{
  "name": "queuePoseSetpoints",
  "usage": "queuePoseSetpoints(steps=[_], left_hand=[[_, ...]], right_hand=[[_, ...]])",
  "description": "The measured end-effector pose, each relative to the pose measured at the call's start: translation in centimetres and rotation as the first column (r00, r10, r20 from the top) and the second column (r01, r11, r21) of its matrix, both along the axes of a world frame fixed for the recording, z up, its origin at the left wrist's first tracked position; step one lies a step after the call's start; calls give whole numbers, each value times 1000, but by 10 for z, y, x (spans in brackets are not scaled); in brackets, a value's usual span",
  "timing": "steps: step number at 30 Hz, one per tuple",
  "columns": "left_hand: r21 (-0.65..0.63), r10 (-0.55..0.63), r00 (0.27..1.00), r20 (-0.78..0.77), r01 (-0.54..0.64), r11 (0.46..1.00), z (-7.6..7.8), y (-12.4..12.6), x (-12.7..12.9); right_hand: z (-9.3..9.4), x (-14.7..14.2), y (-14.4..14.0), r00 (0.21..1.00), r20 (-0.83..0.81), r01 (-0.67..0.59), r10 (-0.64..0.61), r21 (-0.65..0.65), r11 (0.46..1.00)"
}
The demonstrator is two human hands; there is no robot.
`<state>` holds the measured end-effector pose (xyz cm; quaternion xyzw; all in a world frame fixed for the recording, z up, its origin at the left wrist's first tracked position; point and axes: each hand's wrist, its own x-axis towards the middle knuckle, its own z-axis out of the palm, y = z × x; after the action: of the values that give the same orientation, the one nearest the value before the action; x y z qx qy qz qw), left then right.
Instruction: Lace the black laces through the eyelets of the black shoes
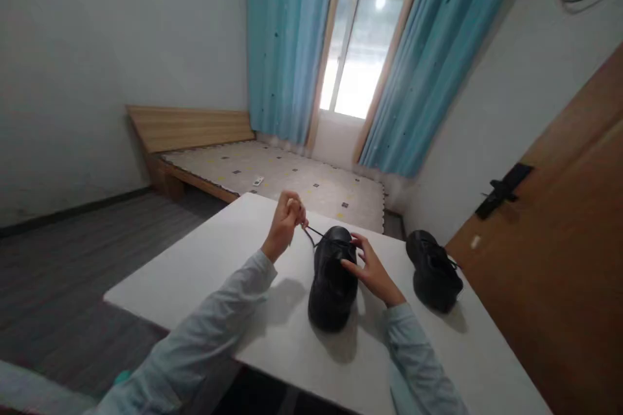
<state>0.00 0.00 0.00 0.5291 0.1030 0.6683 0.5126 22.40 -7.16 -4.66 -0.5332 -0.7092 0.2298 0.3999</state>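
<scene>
A black shoe (333,285) stands on the white table (209,272) in front of me, its toe pointing away. To its left, my left hand (286,224) is closed and raised a little above the tabletop, pinching a dark shoelace (315,231) that stretches across to the shoe. My right hand (372,270) rests against the shoe's right side, thumb and fingers spread over its upper near the lacing. Nothing shows between those fingers. A second black shoe (435,272) sits apart, farther right on the table.
Beyond the table lies a bed (292,175) with a patterned mattress and a small white remote (258,181) on it. A wooden door (549,240) with a black handle is close on the right. Blue curtains (292,39) frame the window.
</scene>
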Motion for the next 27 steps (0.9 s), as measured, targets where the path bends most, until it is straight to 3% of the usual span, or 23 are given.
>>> queuePoseSetpoints(steps=[7, 12, 15, 19, 23, 27], left_hand=[[5, 115, 992, 48, -115, 993, 6, 3, -7], [60, 177, 974, -140, -170, 984, -3, 8, -7], [134, 223, 894, -388, -185, 974, -10, 11, -7], [259, 236, 696, -678, -75, 963, -13, 9, -6], [340, 240, 575, -782, 72, 938, -12, 6, -2], [364, 223, 541, -811, 167, 916, -16, 6, 1]], right_hand=[[-3, -2, 1, 1000, 12, -5, 4, 40, 999], [-1, -3, 0, 1000, 24, -14, 12, 76, 997], [-1, -5, -2, 999, 19, -30, 28, 89, 996], [-1, -8, -5, 999, -17, -34, 37, 117, 993], [4, -16, -9, 1000, -11, -14, 16, 187, 982], [13, -25, -12, 1000, -4, 27, -27, 269, 963]])
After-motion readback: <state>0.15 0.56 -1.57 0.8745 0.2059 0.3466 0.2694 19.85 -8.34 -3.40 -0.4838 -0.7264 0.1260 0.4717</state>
